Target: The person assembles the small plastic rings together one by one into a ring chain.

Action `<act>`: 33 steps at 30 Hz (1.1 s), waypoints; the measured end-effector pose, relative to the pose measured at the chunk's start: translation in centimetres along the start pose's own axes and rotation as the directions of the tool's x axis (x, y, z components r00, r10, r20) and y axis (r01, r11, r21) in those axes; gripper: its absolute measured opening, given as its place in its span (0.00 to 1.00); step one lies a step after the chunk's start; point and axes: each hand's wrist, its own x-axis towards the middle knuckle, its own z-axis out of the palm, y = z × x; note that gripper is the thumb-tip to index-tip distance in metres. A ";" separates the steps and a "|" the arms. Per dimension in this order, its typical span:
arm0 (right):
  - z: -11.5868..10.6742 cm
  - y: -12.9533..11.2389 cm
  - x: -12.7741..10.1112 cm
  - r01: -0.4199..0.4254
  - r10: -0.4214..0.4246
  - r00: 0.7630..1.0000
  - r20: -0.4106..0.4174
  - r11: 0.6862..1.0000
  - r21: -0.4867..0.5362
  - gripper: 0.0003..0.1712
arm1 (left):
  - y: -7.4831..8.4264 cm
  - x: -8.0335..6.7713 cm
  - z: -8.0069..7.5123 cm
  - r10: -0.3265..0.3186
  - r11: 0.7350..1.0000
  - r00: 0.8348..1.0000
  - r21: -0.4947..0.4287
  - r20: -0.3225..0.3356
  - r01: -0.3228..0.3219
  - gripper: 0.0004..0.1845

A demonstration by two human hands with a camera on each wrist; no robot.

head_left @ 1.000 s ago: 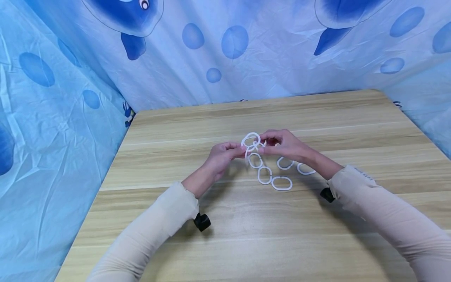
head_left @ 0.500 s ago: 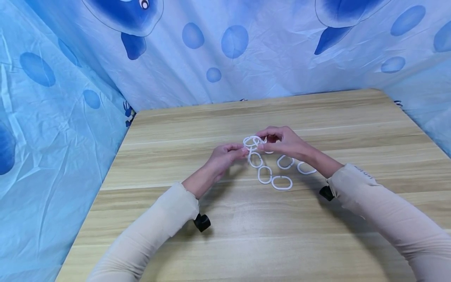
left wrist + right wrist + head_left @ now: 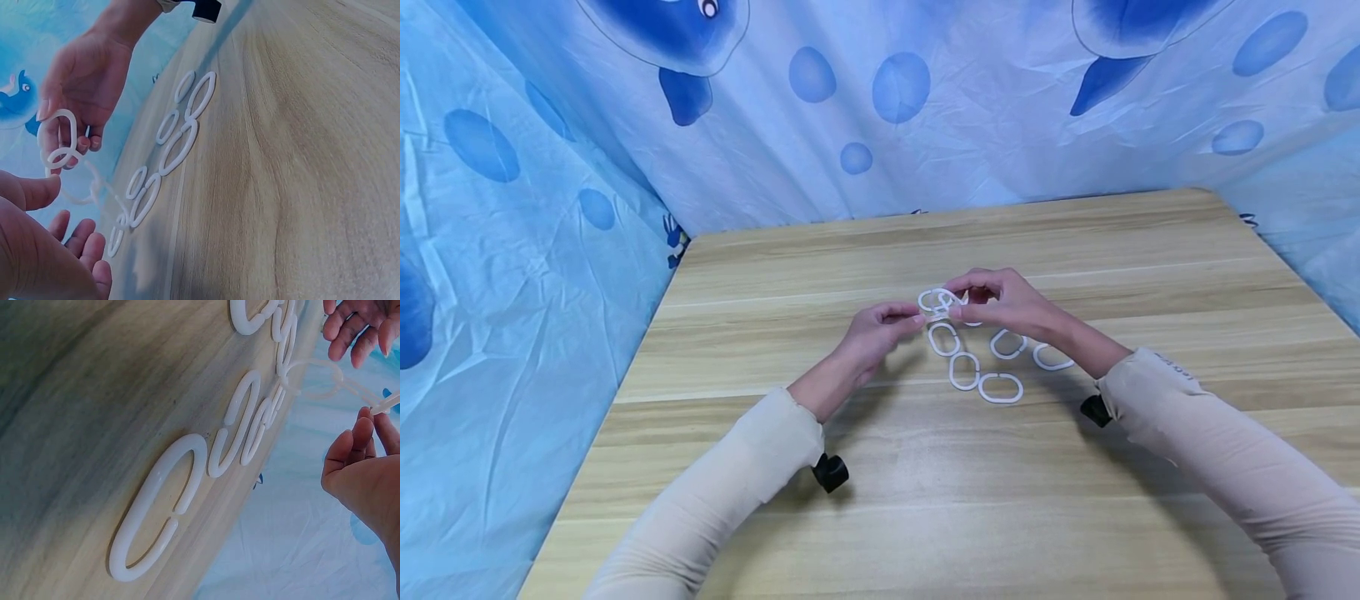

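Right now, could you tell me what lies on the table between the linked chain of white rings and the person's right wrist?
In the head view, two loose white rings lie on the wooden table between the chain and the right wrist.

Long beige sleeves (image 3: 715, 492) cover both arms, a black wrist-mounted camera (image 3: 830, 472) under each.

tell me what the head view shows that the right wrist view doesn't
Only the head view shows both sleeves, the whole table, the blue curtain with its cartoon print, and two loose rings to the right of the chain. Only the right wrist view shows the split in the nearest ring. Both show the left hand and right hand pinching raised rings.
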 end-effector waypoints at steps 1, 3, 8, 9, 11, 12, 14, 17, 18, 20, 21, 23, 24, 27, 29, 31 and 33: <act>0.0 -0.1 0.0 0.000 0.000 1.000 0.001 1.000 -0.002 0.19 | 0.0 0.0 0.0 0.010 1.000 1.000 -0.010 -0.003 -0.010 0.21; 0.1 -0.1 0.0 -0.005 0.005 1.000 0.003 1.000 -0.004 0.19 | 0.0 0.0 0.1 0.034 0.999 0.999 -0.033 -0.012 -0.034 0.21; 0.2 -0.1 0.0 -0.010 0.010 1.000 0.017 1.000 -0.011 0.19 | 0.1 0.0 0.5 0.099 0.991 0.995 -0.089 -0.026 -0.101 0.19; 0.2 -0.1 0.0 -0.006 0.006 1.000 0.022 1.000 -0.014 0.20 | 0.1 0.0 0.6 0.107 0.990 0.994 -0.093 -0.030 -0.110 0.18; 0.3 -0.1 0.0 0.004 -0.003 0.999 0.032 1.000 -0.021 0.21 | 0.2 0.0 0.8 0.119 0.988 0.992 -0.095 -0.037 -0.122 0.17; 0.3 -0.1 0.0 0.011 -0.010 0.999 0.038 1.000 -0.026 0.21 | 0.2 -0.1 0.8 0.123 0.987 0.992 -0.095 -0.040 -0.127 0.17; 0.4 -0.1 0.0 0.017 -0.015 0.999 0.049 0.999 -0.031 0.21 | 0.3 -0.1 1.0 0.130 0.986 0.990 -0.098 -0.047 -0.134 0.17; 0.5 -0.1 -0.1 0.018 -0.015 0.997 0.074 0.999 -0.034 0.21 | 0.4 -0.1 1.1 0.138 0.984 0.989 -0.104 -0.052 -0.143 0.16; 0.5 -0.1 -0.1 0.016 -0.013 0.996 0.084 0.999 -0.034 0.20 | 0.4 -0.1 1.1 0.142 0.984 0.988 -0.103 -0.054 -0.147 0.16; 0.6 -0.2 -0.1 0.014 -0.011 0.994 0.105 1.000 -0.024 0.20 | 0.4 -0.1 1.2 0.147 0.983 0.988 -0.100 -0.053 -0.152 0.15; 0.7 -0.2 -0.1 0.013 -0.011 0.993 0.116 1.000 -0.018 0.21 | 0.3 -0.1 1.3 0.149 0.983 0.987 -0.097 -0.054 -0.153 0.15; 0.8 -0.2 0.0 0.014 -0.013 0.991 0.130 1.000 -0.009 0.21 | 0.3 -0.1 1.3 0.151 0.984 0.987 -0.089 -0.057 -0.155 0.15; 0.9 -0.2 0.0 0.015 -0.015 0.991 0.135 1.000 -0.002 0.20 | 0.3 -0.1 1.4 0.152 0.984 0.987 -0.085 -0.059 -0.157 0.15; 0.9 -0.2 0.0 0.009 -0.012 0.989 0.148 1.000 0.022 0.20 | 0.2 -0.1 1.4 0.148 0.985 0.987 -0.081 -0.068 -0.153 0.14; 0.9 -0.2 -0.1 -0.005 -0.003 0.988 0.155 0.999 0.047 0.20 | 0.3 -0.1 1.4 0.140 0.986 0.987 -0.079 -0.075 -0.146 0.13; 0.7 -0.2 -0.2 -0.029 0.017 0.987 0.162 0.997 0.070 0.21 | 0.3 -0.1 1.3 0.130 0.987 0.988 -0.083 -0.081 -0.136 0.12; 0.4 -0.2 -0.4 -0.054 0.040 0.986 0.162 0.995 0.086 0.21 | 0.3 -0.1 1.2 0.117 0.989 0.990 -0.080 -0.083 -0.124 0.12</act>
